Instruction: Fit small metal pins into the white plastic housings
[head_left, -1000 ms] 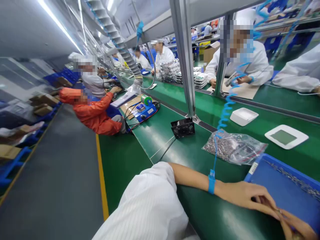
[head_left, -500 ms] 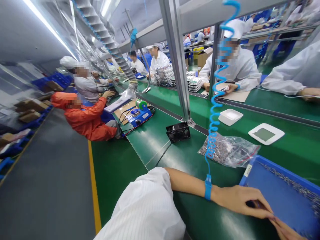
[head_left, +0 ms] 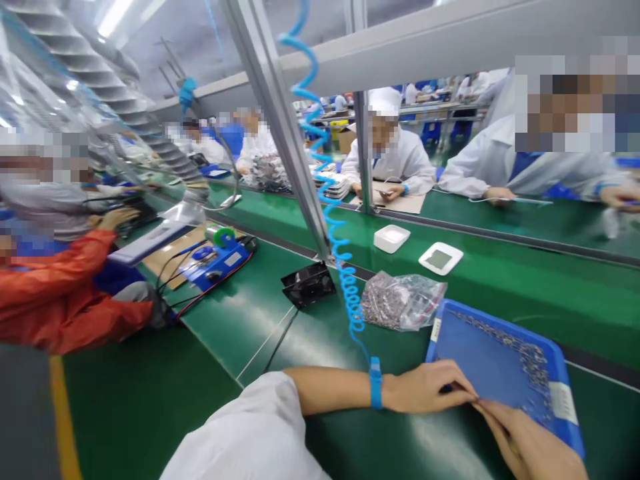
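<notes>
My left hand (head_left: pixel 435 388) reaches in from the lower left, with thumb and fingertips pinched together. Its fingertips meet those of my right hand (head_left: pixel 533 443), also closed in a pinch, at the near left side of a blue tray (head_left: pixel 493 373). Whatever lies between the fingertips is too small to make out. Small metal parts (head_left: pixel 535 363) are spread along the tray's far and right sides. Around my left wrist sits a blue wrist strap (head_left: pixel 375 383), joined to a coiled blue cord (head_left: pixel 345 267) that hangs from above.
Beyond the tray lie a clear bag of small metal parts (head_left: pixel 395 300) and two white plastic pieces (head_left: pixel 391 238). A black fan (head_left: pixel 309 285) stands by a metal post (head_left: pixel 285 127). Farther left is a blue soldering station (head_left: pixel 215 263). Co-workers sit across the bench and at left.
My view has swung to the right, so more of the tray and of my right hand shows. Both hands keep their fingertips together.
</notes>
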A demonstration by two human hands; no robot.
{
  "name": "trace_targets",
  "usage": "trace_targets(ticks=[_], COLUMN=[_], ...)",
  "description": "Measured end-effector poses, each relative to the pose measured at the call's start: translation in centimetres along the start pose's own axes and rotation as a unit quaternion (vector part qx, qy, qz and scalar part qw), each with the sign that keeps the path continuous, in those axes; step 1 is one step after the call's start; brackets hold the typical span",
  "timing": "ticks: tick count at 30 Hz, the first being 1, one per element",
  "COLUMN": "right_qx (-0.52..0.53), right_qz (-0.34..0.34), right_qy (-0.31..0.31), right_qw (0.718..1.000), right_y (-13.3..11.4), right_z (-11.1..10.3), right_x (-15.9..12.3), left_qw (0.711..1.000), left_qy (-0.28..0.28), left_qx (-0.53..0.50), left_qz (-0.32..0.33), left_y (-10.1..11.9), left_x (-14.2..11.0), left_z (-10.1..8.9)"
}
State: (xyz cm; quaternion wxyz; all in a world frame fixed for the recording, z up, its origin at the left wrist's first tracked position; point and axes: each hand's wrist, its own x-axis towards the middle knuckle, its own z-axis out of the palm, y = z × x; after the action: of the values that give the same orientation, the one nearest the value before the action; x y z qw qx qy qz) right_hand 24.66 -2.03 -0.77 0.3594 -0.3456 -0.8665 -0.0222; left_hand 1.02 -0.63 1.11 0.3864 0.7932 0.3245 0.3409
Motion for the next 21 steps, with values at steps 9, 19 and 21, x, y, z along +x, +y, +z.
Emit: trace_targets(ticks=[9,19,21], right_qx=[-0.037,-0.058,-0.078], right_qz=[-0.043,-0.013,-0.015], right_qy=[0.05,0.062,0.078], right_qw=[0.997,0.996,0.994], right_y=[-3.1,-3.5,-3.2], right_z=[-0.9,-0.1,0.1], right_x=[3.1,3.6,3.7], left_qw=[0.997,0.989,0.987], left_qy=[0.078,0.127,0.131], left_qx=[0.009,0.004,0.013], left_qz=[0.012,0.073,0.091], left_y=[-0.1,-1.0,-1.4], left_x=[-0.6,-0.4,-0.1], left_z=[0.2,-0.1,-0.3])
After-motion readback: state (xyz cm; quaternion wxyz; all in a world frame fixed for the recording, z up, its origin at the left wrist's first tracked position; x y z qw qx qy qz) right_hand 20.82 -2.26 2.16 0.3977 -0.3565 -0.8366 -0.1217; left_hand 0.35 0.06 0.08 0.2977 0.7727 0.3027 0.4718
